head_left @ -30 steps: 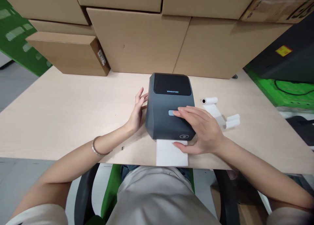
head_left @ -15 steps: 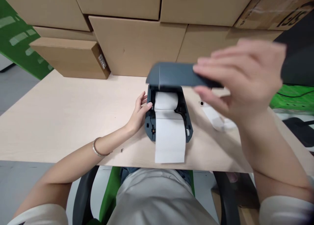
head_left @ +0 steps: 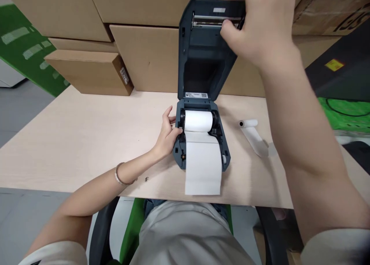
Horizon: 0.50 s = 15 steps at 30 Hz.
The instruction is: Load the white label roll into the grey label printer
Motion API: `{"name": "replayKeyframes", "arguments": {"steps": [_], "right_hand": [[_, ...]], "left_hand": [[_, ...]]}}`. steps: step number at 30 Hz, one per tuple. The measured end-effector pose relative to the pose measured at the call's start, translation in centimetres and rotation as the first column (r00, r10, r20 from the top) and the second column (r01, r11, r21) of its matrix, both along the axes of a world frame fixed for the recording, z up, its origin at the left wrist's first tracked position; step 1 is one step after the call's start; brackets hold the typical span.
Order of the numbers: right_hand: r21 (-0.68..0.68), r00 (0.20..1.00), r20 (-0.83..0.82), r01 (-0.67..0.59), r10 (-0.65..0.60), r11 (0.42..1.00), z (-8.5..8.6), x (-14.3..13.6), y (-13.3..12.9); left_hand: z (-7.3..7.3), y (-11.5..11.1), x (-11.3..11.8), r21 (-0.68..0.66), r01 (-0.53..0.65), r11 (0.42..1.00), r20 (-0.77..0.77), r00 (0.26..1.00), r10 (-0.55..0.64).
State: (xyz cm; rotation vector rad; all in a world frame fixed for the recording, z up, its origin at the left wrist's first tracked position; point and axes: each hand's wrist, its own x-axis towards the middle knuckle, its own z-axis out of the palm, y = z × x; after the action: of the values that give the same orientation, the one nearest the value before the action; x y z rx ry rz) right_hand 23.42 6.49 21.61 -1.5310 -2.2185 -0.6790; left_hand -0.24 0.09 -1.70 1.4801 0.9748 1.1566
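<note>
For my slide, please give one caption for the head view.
Right hand holds label printer lid open; left hand steadies the base.

Silver bracelet, short white sleeves, light top.

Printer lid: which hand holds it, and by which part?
The right hand holds the lid by its raised top edge. The left hand rests against the printer base.

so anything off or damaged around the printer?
No damage visible. One oddity: a small paper roll lies loose on the table right of the printer, partly unrolled, its strip trailing. The paper fed from the printer's own roll lies straight.
</note>
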Motion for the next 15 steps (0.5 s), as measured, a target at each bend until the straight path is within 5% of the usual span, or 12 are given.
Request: {"name": "replayKeyframes", "arguments": {"steps": [3,6,11,13,15], "right_hand": [[0.113,0.993,-0.040,-0.109,0.114,0.988,-3.3,-1.2,-1.3],[-0.227,0.952,0.070,-0.276,0.298,0.934,-7.3,-2.5,-2.5],[-0.712,0.963,0.133,-0.071,0.234,0.698,-11.6,-2.8,-2.4],[-0.744,0.968,0.134,-0.044,0.213,0.667,-12.2,-2.7,-2.1],[-0.711,0.968,0.110,-0.082,0.226,0.699,-12.0,-2.6,-2.2]], "left_hand": [[-0.2,0.1,0.0,0.009,-0.002,1.000,-0.006,1.000,0.002],[-0.3,0.2,-0.1,0.031,0.002,1.000,-0.001,1.000,-0.002],[-0.3,0.4,-0.2,0.050,0.005,0.999,-0.023,1.000,-0.004],[-0.3,0.4,-0.2,0.037,0.001,0.999,-0.040,0.999,0.000],[-0.1,0.3,-0.3,0.024,-0.006,1.000,-0.062,0.998,0.007]]}}
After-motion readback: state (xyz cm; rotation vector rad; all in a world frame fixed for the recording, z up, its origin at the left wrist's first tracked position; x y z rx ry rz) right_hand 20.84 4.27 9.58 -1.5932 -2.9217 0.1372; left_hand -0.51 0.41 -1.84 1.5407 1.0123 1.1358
